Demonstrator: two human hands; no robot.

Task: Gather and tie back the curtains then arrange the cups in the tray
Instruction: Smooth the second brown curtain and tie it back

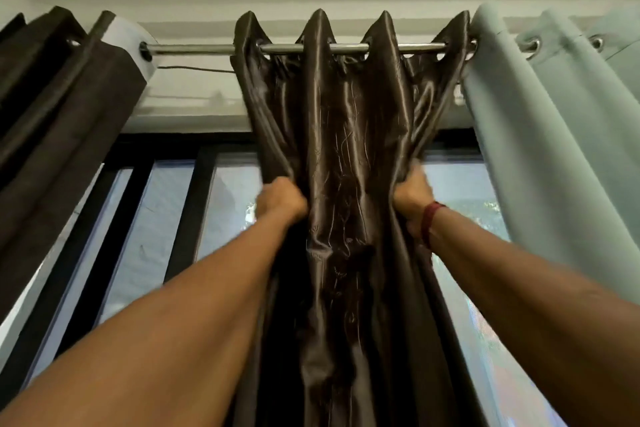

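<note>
Head view, looking up: glossy brown curtain (349,135) hung by its eyelets on the curtain rod (194,48), bunched into four peaked folds along the middle stretch of the rod. Below the rod, left hand (282,199) wrapped tight round the curtain's left edge, fingers hidden in the cloth. Right hand (412,198), with a red wristband (429,222), clenched likewise on the right edge, slightly blurred. Both fists closed on fabric, seemingly drawing the two edges inward and narrowing the folds well beneath the rod. At the rod's left end, a dark matte curtain (52,107), stacked in folds; at its right end, a pale green curtain (554,135), touching the brown one at the eyelets. Behind and under the rod, a window (145,218) with black bars. Probably mid-gathering, with no tie-back in sight. Looks thin, soft and slick: light to lift, apt to slide through a loose grasp and to spring open out of its pleats. Best taken as now, whole-hand round the bunched edges some way under the rod, then squeezed into one bundle before tying. No hard tugging downward, for fear of straining the eyelets or the rod. Rest of the task out of view from here.
</note>
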